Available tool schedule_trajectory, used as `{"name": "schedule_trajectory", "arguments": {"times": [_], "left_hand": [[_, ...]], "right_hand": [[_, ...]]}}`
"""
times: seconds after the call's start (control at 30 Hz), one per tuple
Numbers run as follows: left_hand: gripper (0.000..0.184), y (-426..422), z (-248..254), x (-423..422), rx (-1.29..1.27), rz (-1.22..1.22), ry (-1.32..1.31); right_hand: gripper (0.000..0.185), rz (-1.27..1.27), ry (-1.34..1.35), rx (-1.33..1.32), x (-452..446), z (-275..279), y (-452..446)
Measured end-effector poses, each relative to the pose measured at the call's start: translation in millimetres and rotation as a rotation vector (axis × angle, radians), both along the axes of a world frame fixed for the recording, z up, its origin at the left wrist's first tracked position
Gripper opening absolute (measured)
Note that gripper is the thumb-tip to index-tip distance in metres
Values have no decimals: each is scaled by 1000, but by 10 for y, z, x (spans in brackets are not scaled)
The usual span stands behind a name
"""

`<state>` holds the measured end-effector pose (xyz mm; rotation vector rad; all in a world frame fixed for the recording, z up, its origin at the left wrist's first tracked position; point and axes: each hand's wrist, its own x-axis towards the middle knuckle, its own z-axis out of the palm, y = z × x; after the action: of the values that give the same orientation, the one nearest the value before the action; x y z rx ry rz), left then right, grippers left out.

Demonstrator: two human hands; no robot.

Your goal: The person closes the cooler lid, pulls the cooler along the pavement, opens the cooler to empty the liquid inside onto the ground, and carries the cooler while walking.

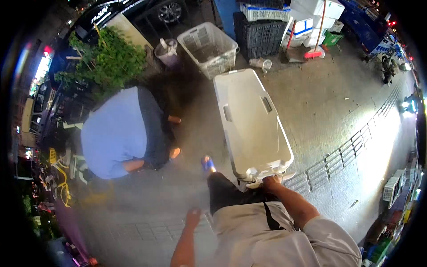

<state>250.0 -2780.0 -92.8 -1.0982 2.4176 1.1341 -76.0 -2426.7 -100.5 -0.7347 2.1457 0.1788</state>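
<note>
My right hand (pixel 272 181) is closed on the handle (pixel 255 184) at the near end of a large, long white box that looks like a cooler (pixel 253 120). The box stands on the pavement in front of me, with slots in its top and a raised rim. My left hand (pixel 193 217) hangs low at my left side, apart from the box. Its fingers are too blurred to make out.
Ahead stand a white plastic crate (pixel 208 49), a bucket (pixel 168 52), stacked black crates (pixel 259 38) and a red broom (pixel 313 54). Left, a person in a light blue shirt (pixel 115 133) bends over near a leafy plant (pixel 109 62). A drain grating (pixel 342 153) crosses the ground at right.
</note>
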Motion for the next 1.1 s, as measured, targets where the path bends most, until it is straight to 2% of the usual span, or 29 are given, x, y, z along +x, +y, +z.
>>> {"name": "schedule_trajectory", "arguments": {"times": [0.03, 0.07, 0.13, 0.2, 0.33, 0.37, 0.47, 0.6, 0.7, 0.77, 0.83, 0.9, 0.93, 0.97, 1.07, 1.1], "left_hand": [[37, -101, -219, -18, 17, 5, -22], [36, -208, -470, -71, 70, 19, 69], [35, -284, -586, -319, 131, 32, 143], [36, -260, -398, -983, 184, 1, 44], [38, -168, -581, -2046, 296, -93, -30], [39, -150, -645, -2338, 282, -117, -92], [47, -119, -1095, -3014, 396, -129, -66], [52, -18, -1508, -3812, 642, 78, -118], [55, 7, -1730, -4361, 805, 312, -147], [57, -38, -1581, -4729, 835, 413, -141], [57, -113, -1754, -4973, 858, 590, -91], [54, -288, -1922, -5112, 861, 511, -133], [52, -350, -2071, -5137, 878, 434, -160], [48, -370, -2235, -5128, 751, 340, -195], [48, -445, -2550, -5201, 642, 206, -167], [49, -382, -2249, -5345, 681, 247, -159]], "right_hand": [[35, -21, -54, 49, -59, 80, -39], [37, -42, -107, 98, -110, 63, -75], [38, -54, -102, 88, -64, -250, -37], [39, -93, -91, 80, 46, -431, 6], [30, -119, -90, 113, 242, -373, -57], [28, -149, -89, 86, 279, -404, -21], [24, -189, -108, 110, 230, -257, -109], [17, -226, -50, 128, 247, -249, -165], [22, -233, -192, 170, 211, -353, -185], [20, -222, -162, 157, 248, -499, -214], [18, -208, -131, 137, 362, -815, -133], [20, -193, -30, 108, 470, -1186, -98], [22, -157, -158, 166, 436, -1263, -128], [21, -164, -185, 209, 426, -1381, -144], [19, -225, -214, 216, 528, -1635, -136], [18, -264, -185, 180, 578, -1710, -120]]}}
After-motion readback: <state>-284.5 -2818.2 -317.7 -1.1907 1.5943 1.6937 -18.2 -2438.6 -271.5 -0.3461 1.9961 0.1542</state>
